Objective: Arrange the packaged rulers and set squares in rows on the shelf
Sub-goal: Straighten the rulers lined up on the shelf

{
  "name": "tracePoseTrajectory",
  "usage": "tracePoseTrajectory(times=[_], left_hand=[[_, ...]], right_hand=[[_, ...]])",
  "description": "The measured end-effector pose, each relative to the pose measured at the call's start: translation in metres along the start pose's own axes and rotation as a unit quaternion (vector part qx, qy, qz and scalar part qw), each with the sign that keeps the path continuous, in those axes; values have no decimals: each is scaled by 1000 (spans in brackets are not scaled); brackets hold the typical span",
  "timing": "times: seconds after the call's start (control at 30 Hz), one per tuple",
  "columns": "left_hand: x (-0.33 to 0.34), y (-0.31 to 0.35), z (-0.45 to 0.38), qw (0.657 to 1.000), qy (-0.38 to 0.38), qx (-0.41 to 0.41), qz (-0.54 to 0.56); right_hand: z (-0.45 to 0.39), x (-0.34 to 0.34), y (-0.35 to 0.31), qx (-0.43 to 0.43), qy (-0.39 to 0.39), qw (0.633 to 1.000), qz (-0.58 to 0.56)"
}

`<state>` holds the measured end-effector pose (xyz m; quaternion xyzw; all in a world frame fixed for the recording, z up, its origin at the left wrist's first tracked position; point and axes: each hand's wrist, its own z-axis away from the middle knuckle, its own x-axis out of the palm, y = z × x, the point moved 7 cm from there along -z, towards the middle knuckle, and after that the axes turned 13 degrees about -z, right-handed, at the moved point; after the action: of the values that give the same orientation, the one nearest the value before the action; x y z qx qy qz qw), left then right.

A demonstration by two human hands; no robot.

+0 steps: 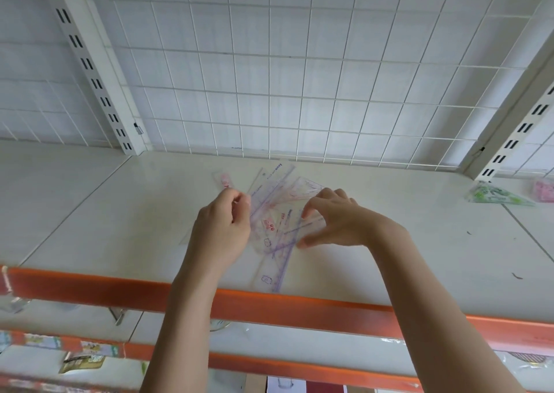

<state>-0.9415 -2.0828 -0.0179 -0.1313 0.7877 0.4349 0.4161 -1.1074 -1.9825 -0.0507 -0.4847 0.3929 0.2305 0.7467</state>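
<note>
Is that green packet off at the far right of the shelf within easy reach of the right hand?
Probably yes. The right hand is busy pinching the clear ruler packets, but the shelf between it and the green packet lies bare.

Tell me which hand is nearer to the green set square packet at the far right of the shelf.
Right. The right hand pinches the clear ruler packets mid-shelf, well left of the green set square packet; the left hand grips those packets farther left still.

Retail shop, stationery aisle. White gondola shelf (90, 212) with orange price-strip edge (299, 305), wire grid back panel (284, 71), slotted uprights (90, 65). Packaged goods (497, 196) on the shelf, more stocked tiers below (84, 362).
</note>
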Motion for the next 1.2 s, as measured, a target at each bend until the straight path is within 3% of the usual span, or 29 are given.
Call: tracePoseTrajectory(times=[0.13, 0.23, 0.43, 0.6, 0.8, 1.07, 1.2], left_hand=[[1, -1, 3, 999, -17, -18, 22], [8, 4, 2, 999, -34, -19, 28], [20, 36, 4, 998, -30, 36, 51], [39, 78, 7, 987, -21, 83, 133], [84, 157, 36, 959, -93, 103, 248], [148, 281, 102, 945, -135, 115, 276], [185, 347, 144, 908, -199, 82, 360]], right_hand=[[0, 5, 7, 40, -18, 999, 28], [7, 6, 4, 17, -7, 999, 31], [45, -30, 11, -15, 166, 982, -90], [100, -66, 40, 2, 278, 954, -116], [184, -90, 106, 77, 365, 921, -113], [309, -118, 205, 154, 396, 898, -118], [370, -133, 252, 170, 430, 880, -111]])
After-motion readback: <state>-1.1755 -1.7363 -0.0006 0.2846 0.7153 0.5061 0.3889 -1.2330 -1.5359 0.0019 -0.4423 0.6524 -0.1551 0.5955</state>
